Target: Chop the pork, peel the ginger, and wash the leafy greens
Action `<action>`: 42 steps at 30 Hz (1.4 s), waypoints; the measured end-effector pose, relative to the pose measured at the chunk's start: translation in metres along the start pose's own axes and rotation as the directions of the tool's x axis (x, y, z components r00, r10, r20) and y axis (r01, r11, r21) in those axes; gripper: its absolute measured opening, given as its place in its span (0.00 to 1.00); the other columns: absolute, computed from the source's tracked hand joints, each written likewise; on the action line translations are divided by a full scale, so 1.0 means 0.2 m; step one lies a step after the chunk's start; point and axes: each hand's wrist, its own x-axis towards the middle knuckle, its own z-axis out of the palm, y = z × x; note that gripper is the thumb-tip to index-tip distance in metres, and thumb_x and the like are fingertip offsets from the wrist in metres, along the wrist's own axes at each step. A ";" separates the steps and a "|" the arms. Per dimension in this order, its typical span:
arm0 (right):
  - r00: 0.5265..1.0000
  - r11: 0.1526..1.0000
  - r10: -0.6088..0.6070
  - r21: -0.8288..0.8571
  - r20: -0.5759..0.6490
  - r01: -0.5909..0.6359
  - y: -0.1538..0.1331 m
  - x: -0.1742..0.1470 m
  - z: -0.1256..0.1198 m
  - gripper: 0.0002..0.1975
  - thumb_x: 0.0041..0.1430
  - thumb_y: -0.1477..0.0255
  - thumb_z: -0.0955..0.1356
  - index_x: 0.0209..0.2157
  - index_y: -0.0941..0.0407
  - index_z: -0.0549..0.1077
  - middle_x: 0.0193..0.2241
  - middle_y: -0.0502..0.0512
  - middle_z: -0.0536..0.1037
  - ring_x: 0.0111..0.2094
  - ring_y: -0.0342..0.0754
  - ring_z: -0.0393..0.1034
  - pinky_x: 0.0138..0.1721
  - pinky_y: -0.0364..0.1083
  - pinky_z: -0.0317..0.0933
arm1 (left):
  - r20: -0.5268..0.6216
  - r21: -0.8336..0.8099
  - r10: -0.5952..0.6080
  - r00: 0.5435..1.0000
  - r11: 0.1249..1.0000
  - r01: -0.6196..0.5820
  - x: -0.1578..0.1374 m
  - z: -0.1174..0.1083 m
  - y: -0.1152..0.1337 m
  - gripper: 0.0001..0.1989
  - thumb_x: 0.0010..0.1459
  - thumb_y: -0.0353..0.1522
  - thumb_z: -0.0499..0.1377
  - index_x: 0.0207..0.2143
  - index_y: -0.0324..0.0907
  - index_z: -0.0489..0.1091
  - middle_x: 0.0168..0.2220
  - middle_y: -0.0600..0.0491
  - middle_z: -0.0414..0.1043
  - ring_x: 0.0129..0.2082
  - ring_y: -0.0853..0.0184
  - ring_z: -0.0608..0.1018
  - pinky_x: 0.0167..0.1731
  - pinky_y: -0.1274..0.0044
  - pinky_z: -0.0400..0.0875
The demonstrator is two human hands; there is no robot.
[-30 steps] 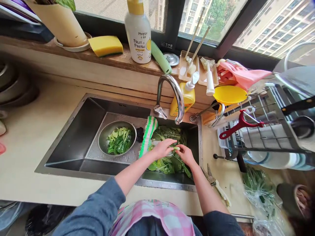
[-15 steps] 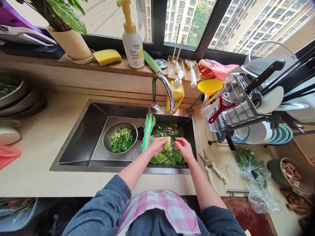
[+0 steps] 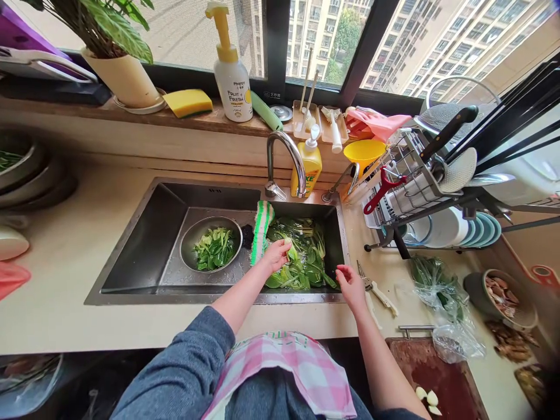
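Observation:
My left hand (image 3: 277, 255) is closed on a bok choy stalk (image 3: 292, 253), held above the right basin of the sink (image 3: 336, 233). Under it, a heap of loose bok choy leaves (image 3: 304, 273) lies in the basin, with longer greens behind. My right hand (image 3: 350, 284) is over the basin's right rim, fingers loosely bent and apart, with nothing visible in them. Just right of that hand, kitchen shears (image 3: 380, 294) lie on the counter. A round metal bowl (image 3: 186, 256) holding more leaves (image 3: 214, 248) stands in the left basin.
A green-and-white cloth (image 3: 262, 230) hangs over the basin divider. The faucet (image 3: 286, 137) arches above, beside a yellow soap bottle (image 3: 308, 166). To the right are a dish rack (image 3: 406, 204), a bag of greens (image 3: 437, 286) and a cutting board (image 3: 437, 373) with garlic cloves.
My hands have moved apart: the left slightly leftward with the bok choy stalk, the right rightward to the sink's edge. The view has shifted a little, bringing the garlic into sight.

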 end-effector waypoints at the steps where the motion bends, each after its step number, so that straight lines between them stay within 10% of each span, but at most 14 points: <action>1: 1.000 1.000 -0.013 0.002 0.010 0.013 -0.01 -0.01 0.01 0.18 0.46 0.58 0.69 0.34 0.56 0.72 0.31 0.56 0.76 0.32 0.50 0.70 0.38 0.51 0.64 | 0.004 0.035 0.003 1.000 0.999 -0.003 0.00 0.01 -0.01 0.12 0.44 0.29 0.66 0.30 0.37 0.66 0.22 0.57 0.68 0.21 0.74 0.73 0.25 0.80 0.69; 10: 0.945 0.982 -0.083 0.188 0.315 0.023 -0.17 0.06 0.40 0.19 0.42 0.67 0.72 0.40 0.51 0.74 0.32 0.49 0.77 0.31 0.46 0.71 0.38 0.48 0.65 | 0.174 0.509 0.025 0.984 0.854 -0.111 -0.07 0.08 -0.09 0.16 0.41 0.40 0.66 0.26 0.38 0.68 0.17 0.60 0.64 0.15 0.78 0.63 0.18 0.83 0.56; 23: 0.931 0.987 -0.151 -0.004 0.333 0.162 -0.12 0.04 0.39 0.10 0.47 0.67 0.67 0.34 0.54 0.69 0.28 0.49 0.76 0.29 0.44 0.70 0.33 0.43 0.64 | 0.166 0.556 0.029 0.986 0.823 -0.118 -0.04 0.06 -0.11 0.16 0.34 0.34 0.69 0.23 0.37 0.67 0.20 0.58 0.68 0.21 0.75 0.69 0.24 0.81 0.62; 36: 0.872 0.996 0.020 -0.090 0.488 0.027 -0.07 0.07 0.29 0.08 0.49 0.67 0.62 0.31 0.54 0.68 0.23 0.46 0.72 0.22 0.41 0.66 0.22 0.40 0.61 | 0.407 0.776 -0.124 0.905 0.569 -0.271 0.02 0.00 -0.07 0.11 0.43 0.37 0.62 0.24 0.36 0.69 0.17 0.60 0.64 0.18 0.75 0.64 0.21 0.81 0.56; 42: 0.926 0.981 0.027 -0.188 0.377 0.048 -0.01 0.05 0.24 0.08 0.49 0.70 0.62 0.31 0.55 0.70 0.24 0.48 0.73 0.26 0.44 0.69 0.30 0.44 0.63 | 0.538 0.645 -0.182 0.823 0.717 -0.263 -0.05 0.03 -0.03 0.16 0.49 0.42 0.60 0.30 0.37 0.70 0.26 0.54 0.71 0.28 0.71 0.71 0.31 0.79 0.62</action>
